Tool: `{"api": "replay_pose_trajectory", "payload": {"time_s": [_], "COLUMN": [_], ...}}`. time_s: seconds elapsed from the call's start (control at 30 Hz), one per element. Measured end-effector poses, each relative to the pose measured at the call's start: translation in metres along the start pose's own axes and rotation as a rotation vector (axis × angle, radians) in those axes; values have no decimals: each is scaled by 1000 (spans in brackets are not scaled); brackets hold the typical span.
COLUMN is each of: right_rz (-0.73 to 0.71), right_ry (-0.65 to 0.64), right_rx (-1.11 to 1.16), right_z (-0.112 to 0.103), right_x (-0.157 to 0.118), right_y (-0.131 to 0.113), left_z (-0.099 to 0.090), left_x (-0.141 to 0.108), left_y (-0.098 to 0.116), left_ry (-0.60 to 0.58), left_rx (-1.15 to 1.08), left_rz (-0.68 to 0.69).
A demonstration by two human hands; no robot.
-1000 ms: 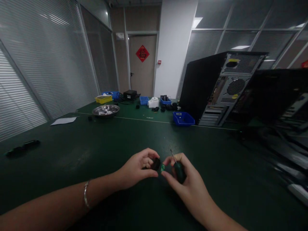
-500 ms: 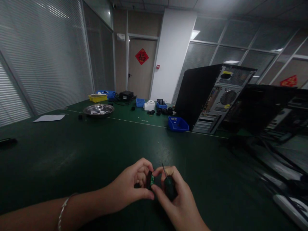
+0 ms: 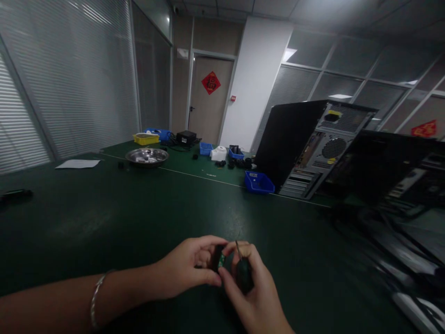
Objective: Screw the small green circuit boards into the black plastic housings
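Toward the bench's (image 3: 139,208) near edge, the left hand (image 3: 184,266) pinches a black case (image 3: 216,256). The right hand (image 3: 255,294) holds a green board (image 3: 221,261) at its fingertips, with a screwdriver (image 3: 244,274) tucked in its grip. Case and board are together, the board partly uncovered; whether it is seated, I cannot tell.

Looks like polished metal on the dish (image 3: 148,163) at nine o'clock, dull metal on the screwdriver shaft (image 3: 238,249) at six, smooth plastic on the blue bin (image 3: 259,186) at four, and matt wood on the door (image 3: 211,109) at twelve.
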State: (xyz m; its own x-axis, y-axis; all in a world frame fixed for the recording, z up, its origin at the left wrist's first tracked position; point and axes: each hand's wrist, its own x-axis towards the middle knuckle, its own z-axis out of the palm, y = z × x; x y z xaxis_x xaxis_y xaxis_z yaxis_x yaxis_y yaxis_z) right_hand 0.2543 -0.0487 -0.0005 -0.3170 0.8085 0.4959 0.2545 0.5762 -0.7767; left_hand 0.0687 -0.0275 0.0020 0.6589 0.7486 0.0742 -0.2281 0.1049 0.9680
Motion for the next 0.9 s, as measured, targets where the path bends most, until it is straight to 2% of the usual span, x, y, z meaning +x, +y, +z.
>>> {"api": "replay_pose_trajectory", "payload": {"time_s": [0.13, 0.4, 0.77, 0.9], "right_rz": [-42, -254, -228, -226], "right_ry": [-1, -19, -23, -16], "right_rx": [-5, -67, -24, -80], "right_z": [0, 3, -2, -2], "right_x": [-1, 0, 0, 1], "right_y": [-1, 4, 0, -1], "left_z": [2, 15, 13, 12], "left_x": [-1, -2, 0, 0], "left_y": [0, 4, 3, 0], "left_ry": [-15, 14, 22, 61], "left_rx": [-33, -56, -72, -42], "left_rz": [-15, 5, -11, 7]}}
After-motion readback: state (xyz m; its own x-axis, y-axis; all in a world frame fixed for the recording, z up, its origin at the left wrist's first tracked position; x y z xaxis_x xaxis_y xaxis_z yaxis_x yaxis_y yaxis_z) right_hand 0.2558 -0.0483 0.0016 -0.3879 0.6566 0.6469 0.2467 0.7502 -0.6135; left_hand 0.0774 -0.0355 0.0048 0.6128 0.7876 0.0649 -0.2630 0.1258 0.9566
